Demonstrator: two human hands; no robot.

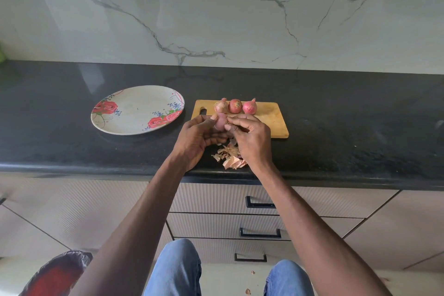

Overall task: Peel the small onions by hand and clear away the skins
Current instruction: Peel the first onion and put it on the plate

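My left hand [197, 138] holds a small pale purple onion [221, 123] above the black counter, just in front of the wooden cutting board [271, 119]. The fingertips of my right hand [249, 136] pinch a bit of skin at the onion's right side. Three unpeeled small onions [235, 106] stand in a row along the board's far edge. A pile of dry onion skins [229, 157] lies on the counter below my hands, near the front edge.
A flowered plate [138, 109] with nothing on it sits left of the board. The black counter [360, 127] meets a marble wall behind. Drawers [260, 223] sit below the counter. A dark bag with something red inside [60, 274] stands on the floor at the lower left.
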